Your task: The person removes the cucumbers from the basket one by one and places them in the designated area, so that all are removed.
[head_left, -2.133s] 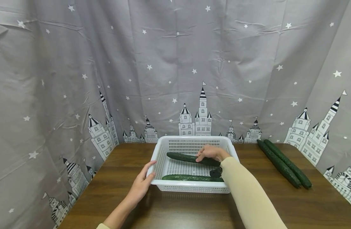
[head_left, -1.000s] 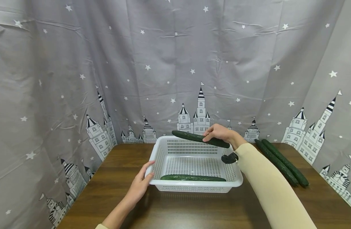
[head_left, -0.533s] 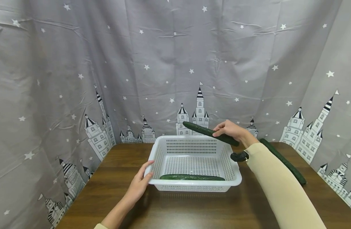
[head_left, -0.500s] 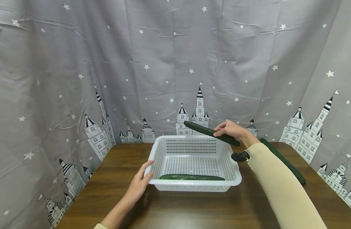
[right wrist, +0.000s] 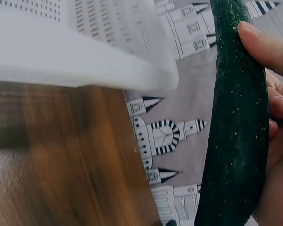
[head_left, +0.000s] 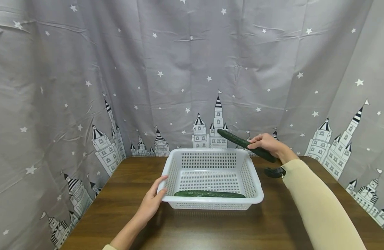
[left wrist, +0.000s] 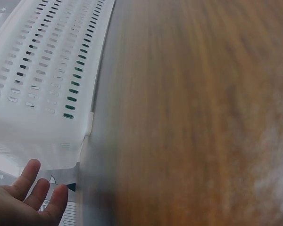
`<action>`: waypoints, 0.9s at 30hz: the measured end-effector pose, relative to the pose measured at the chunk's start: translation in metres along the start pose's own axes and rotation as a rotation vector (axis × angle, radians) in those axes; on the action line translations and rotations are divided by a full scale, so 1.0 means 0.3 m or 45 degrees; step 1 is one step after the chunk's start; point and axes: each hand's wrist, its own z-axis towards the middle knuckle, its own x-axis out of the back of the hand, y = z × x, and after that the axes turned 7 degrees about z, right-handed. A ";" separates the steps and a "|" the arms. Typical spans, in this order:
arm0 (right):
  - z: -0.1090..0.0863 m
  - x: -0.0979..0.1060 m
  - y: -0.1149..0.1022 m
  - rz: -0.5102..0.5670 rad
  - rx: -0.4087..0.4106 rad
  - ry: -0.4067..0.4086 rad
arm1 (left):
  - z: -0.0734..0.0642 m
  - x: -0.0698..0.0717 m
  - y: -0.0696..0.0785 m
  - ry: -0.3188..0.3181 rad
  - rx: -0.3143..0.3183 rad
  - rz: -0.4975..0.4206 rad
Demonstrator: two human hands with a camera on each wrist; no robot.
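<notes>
My right hand grips a dark green cucumber by its middle, raised beyond the right back corner of the white plastic basket. In the right wrist view, my thumb presses one side of the cucumber and my fingers curl behind it. My left hand holds the basket's left rim, with thumb and forefinger over the edge. In the left wrist view, several fingers are bent loosely below that rim. A second cucumber lies inside along the basket's near wall.
A brown wooden table bears the basket. Grey curtain with castles and stars hangs behind and beside it. A black wrist device hangs under my right wrist. The right sleeve covers part of the table's right side.
My right hand has lifted the cucumber out of the basket and carried it right. The cucumbers on the table at right have become hidden behind my right arm. My left hand stays on the rim.
</notes>
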 end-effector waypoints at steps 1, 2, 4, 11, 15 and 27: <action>-0.006 0.006 0.007 -0.004 -0.002 0.005 | -0.001 0.000 0.000 -0.001 0.001 -0.001; -0.010 0.013 0.015 -0.006 -0.005 0.012 | -0.001 0.000 0.000 -0.001 0.003 0.000; -0.019 0.025 0.029 -0.005 -0.013 0.026 | -0.002 0.001 0.000 0.000 0.005 0.000; -0.051 0.057 0.087 0.020 -0.059 0.066 | -0.002 0.002 -0.002 -0.004 0.005 0.003; -0.070 0.073 0.129 0.068 -0.081 0.101 | -0.001 0.001 -0.002 -0.004 0.004 0.005; -0.118 0.098 0.219 0.050 -0.157 0.209 | -0.004 0.000 0.000 -0.003 -0.001 0.000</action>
